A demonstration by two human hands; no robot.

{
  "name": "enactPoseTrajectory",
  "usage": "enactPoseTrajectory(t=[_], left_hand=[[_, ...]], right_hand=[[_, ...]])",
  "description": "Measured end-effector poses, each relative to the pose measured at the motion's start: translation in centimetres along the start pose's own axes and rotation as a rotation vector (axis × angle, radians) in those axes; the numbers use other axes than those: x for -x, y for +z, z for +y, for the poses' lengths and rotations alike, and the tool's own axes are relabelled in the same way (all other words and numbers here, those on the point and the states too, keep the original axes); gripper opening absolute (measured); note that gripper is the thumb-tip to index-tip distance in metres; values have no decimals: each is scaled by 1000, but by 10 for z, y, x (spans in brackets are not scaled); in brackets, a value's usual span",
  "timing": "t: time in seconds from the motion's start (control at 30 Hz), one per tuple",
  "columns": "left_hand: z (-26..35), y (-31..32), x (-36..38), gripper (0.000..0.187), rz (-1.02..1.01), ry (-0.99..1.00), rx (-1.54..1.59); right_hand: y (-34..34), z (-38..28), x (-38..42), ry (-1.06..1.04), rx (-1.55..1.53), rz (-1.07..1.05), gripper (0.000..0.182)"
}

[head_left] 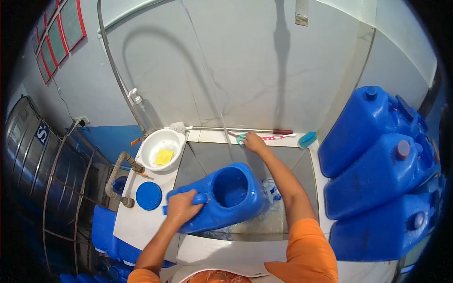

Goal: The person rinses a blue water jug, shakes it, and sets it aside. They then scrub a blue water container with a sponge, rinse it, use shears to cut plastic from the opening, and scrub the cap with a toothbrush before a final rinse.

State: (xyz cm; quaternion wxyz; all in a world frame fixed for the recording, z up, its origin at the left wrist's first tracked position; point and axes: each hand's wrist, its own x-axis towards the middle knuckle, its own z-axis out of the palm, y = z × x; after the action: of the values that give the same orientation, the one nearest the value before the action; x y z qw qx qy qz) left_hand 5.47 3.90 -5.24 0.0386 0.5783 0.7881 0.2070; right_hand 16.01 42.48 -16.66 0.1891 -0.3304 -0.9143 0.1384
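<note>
My left hand (183, 207) is wrapped tight round the handle of the blue jug (231, 216), mouth up, tilted over the sink (302, 167). My right hand (255, 142), fingers curled, is at a small teal item (241, 140) on the back ledge (205, 136); can't tell if it's gripped.

Gripping with the left hand (183, 207) the handle (201, 198) of a large blue plastic container (222, 215) with a wide round opening (230, 188), over a grey-tiled basin (302, 165). Touching with the right hand (255, 142) a small teal-and-white object (240, 140) at the narrow white ledge (205, 136) behind.
</note>
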Motion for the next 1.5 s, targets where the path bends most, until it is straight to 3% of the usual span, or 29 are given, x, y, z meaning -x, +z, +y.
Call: enactPoseTrajectory(t=[0.07, 0.17, 0.23, 0.3, 0.37, 0.43, 0.53, 0.6, 0.67, 0.77, 0.9, 1.33, 1.5], left_hand=[[-5, -41, 8, 26, 79, -26, 40], [-21, -103, 31, 25, 171, -77, 127], [-24, -141, 54, 29, 370, -93, -3], [-73, -153, 84, 25, 704, 60, -121], [-124, -191, 128, 53, 357, -189, 203], [-169, -195, 158, 52, 494, -244, 298], [-223, -191, 192, 50, 687, -264, 357], [-241, -186, 207, 49, 742, -276, 393], [-253, -178, 211, 48, 772, -276, 425], [-265, -166, 208, 47, 802, -277, 462], [-279, -164, 195, 45, 819, -264, 491], [-300, -158, 180, 39, 843, -245, 542], [-302, -156, 174, 36, 845, -239, 557]], right_hand=[[15, -7, -7, 124, 27, -94, 27], [26, -13, -9, 242, 11, -33, 29], [17, -29, 1, 260, 16, -6, 25], [0, -50, 14, 137, 73, -187, 20], [5, -64, 24, 148, 84, -224, 19], [1, -74, 30, 134, 85, -597, 22], [22, -31, 38, 20, 167, -502, 29], [-47, -29, 57, -84, 172, -483, 32], [-104, -28, 80, -148, -70, -272, 30], [-204, -79, 115, -246, -18, -228, 32], [-263, -138, 147, -488, 146, -176, 32], [-274, -208, 147, -777, 551, -45, 12], [-242, -232, 135, -907, 708, -59, 9]])
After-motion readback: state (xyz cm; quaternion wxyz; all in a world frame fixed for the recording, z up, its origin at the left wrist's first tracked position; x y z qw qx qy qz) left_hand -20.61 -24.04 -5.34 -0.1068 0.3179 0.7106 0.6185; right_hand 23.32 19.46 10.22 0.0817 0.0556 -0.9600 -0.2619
